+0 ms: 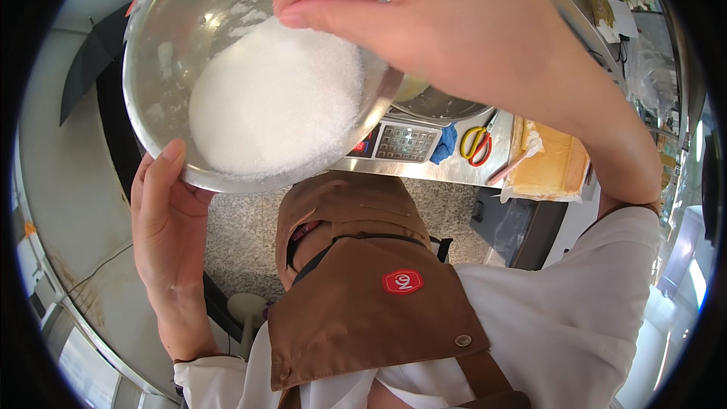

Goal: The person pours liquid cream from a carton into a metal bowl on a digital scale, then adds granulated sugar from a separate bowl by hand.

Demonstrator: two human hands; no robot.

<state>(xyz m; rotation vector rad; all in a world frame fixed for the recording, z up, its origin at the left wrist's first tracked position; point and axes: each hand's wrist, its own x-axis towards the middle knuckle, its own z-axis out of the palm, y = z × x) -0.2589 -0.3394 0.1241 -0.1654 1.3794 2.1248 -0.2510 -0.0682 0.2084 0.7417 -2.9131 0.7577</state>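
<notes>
My left hand (164, 210) grips the near left rim of a metal mixing bowl (164, 91), thumb on the edge and fingers beneath. The bowl is tilted towards me and contains a mound of fine white granules (278, 102), with white residue stuck to its wall. Above the mound is my right hand (392, 17), thumb and fingertips pinched together; whether any granules are between them is hidden. Partly covered by the raised bowl, a second metal bowl (454, 107) with pale yellow contents stands on a digital scale (406, 142) with a keypad and lit red display.
On the metal worktop (392, 168) lie a blue cloth (445, 145), scissors (477, 143) with yellow and red handles, and a pink-handled spatula (514, 163). A rectangular sponge cake (551, 159) rests on paper at the right. A dark umbrella (93, 57) is at the far left.
</notes>
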